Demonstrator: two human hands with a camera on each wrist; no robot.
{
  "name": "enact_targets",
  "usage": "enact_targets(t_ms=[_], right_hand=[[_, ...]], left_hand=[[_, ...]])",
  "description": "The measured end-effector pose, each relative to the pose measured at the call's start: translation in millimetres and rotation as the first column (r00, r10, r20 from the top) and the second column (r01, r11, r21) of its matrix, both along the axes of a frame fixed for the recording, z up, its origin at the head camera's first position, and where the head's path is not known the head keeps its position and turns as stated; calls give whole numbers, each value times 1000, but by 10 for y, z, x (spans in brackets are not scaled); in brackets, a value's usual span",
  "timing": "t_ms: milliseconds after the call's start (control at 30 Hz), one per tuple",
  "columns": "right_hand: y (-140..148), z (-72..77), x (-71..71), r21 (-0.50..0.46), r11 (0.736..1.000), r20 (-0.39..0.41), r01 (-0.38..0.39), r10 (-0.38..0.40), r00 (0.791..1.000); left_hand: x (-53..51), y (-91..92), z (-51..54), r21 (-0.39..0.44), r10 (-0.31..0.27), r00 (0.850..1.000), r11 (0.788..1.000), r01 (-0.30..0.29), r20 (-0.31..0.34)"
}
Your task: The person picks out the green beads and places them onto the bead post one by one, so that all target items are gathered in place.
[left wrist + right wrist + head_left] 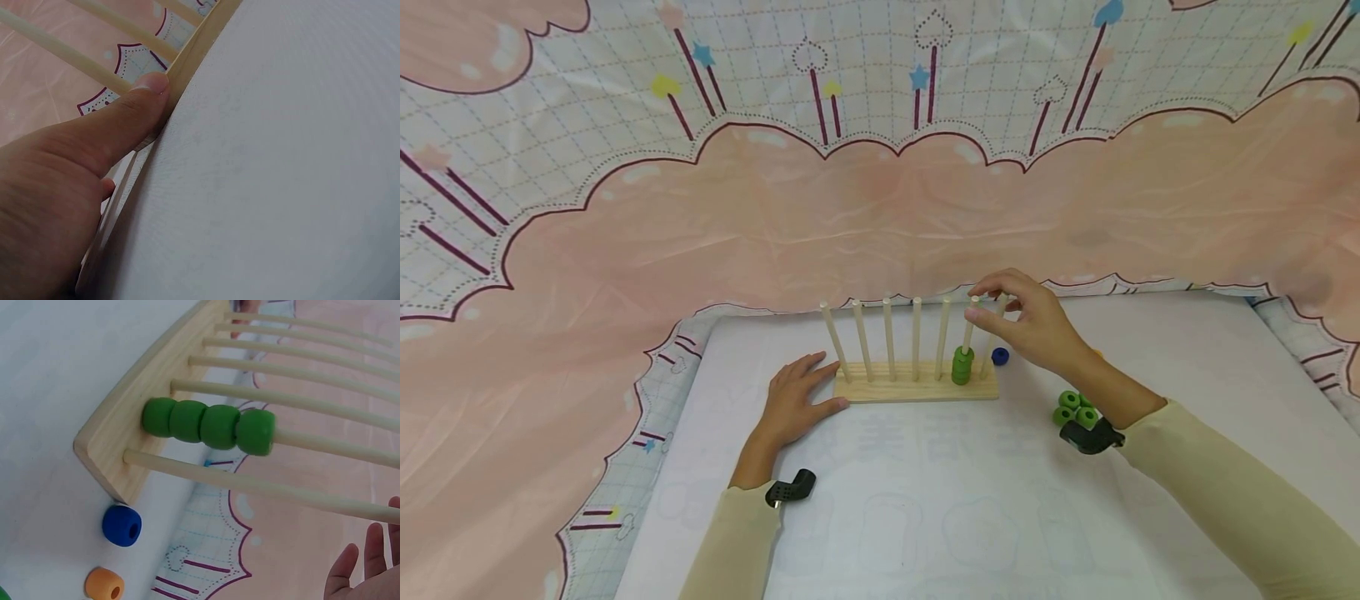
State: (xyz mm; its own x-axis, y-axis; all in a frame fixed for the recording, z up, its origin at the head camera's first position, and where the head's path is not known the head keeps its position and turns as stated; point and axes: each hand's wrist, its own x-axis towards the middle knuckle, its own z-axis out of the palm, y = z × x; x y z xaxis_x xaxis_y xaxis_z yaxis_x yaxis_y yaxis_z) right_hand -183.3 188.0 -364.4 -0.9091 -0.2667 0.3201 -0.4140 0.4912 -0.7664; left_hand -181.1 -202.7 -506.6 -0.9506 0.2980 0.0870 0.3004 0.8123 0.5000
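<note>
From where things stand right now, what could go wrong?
The loose green beads appear close to the right arm's black wrist device; a low sweep might scatter them. The blue bead, loose beside the wooden base's right end, could roll if nudged. The left hand touches only the base's left end, so pushing the rightmost peg might swivel it.

I have left forearm [730, 542] reaching forward from lower edge, left hand [793, 400] low, back of hand upward, fingers [822, 373] spread, left thumb [119, 122] extended straight. Right forearm [1232, 500] slants in from lower right; right hand [1033, 321] raised higher, right thumb [998, 325] and forefinger [988, 285] tips apart. On right wrist view I see separated, lightly bent right fingers [375, 550].
</note>
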Motion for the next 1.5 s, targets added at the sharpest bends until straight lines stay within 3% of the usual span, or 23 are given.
enact_targets(t_ms=[400, 700, 1000, 1267, 1500], right_hand=[[58, 2, 10, -1, 1000, 30, -5, 5, 1000], [262, -62, 56, 47, 998, 102, 49, -53, 993], [545, -79, 113, 145, 989, 159, -15, -8, 987], [817, -252, 179, 177, 984, 143, -6, -20, 989], [1057, -399, 255, 254, 967, 226, 2, -62, 972]], left_hand=[[-3, 5, -4, -13, 3, 1000, 1000, -3, 3], [5, 7, -10, -21, -6, 1000, 1000, 5, -21], [-2, -11, -24, -15, -5, 1000, 1000, 5, -2], [-5, -12, -29, -13, -13, 1000, 1000, 12, -20], [-2, -1, -19, -19, -9, 1000, 1000, 9, -22]])
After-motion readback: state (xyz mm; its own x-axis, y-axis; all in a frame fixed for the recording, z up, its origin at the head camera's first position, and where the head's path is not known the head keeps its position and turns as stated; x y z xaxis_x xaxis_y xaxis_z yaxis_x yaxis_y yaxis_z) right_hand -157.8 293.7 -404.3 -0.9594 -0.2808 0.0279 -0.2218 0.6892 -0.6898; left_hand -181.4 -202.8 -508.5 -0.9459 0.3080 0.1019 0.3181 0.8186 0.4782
